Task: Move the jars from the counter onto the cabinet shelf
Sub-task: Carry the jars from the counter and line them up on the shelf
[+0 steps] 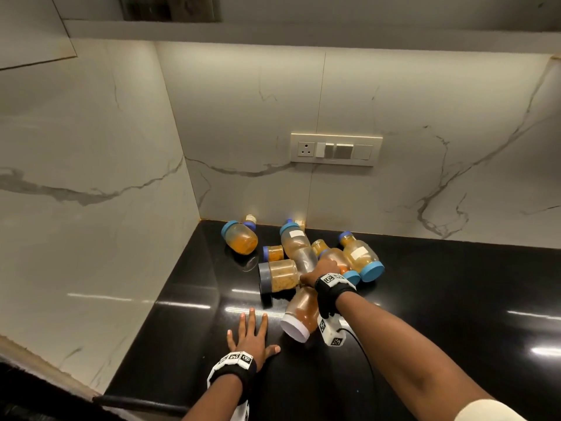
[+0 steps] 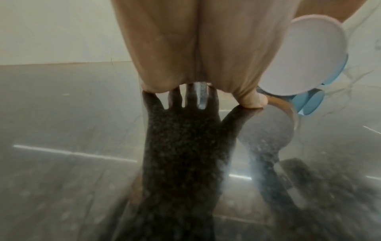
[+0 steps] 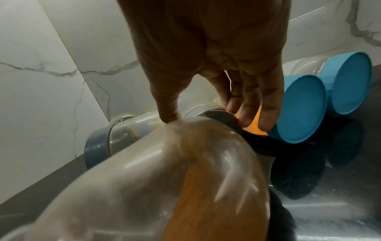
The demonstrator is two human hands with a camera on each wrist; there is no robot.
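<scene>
Several clear jars with orange contents lie on their sides in the corner of the black counter (image 1: 440, 299). The nearest, a white-lidded jar (image 1: 299, 311) (image 2: 309, 57) (image 3: 164, 179), points its lid toward me. My right hand (image 1: 321, 270) (image 3: 206, 114) grips its base end from above, with the thumb on one side and the fingers on the other. It looks slightly tilted off the counter. My left hand (image 1: 252, 332) (image 2: 195, 57) rests flat on the counter just left of that lid, fingers spread and holding nothing.
A grey-lidded jar (image 1: 279, 276) (image 3: 94, 146) and a tall blue-lidded jar (image 1: 296, 244) lie close left of my right hand, and two blue-lidded jars (image 1: 361, 256) (image 3: 301, 107) close right. Marble walls close the corner. A socket panel (image 1: 335, 149) sits on the back wall under the upper cabinet (image 1: 303, 31).
</scene>
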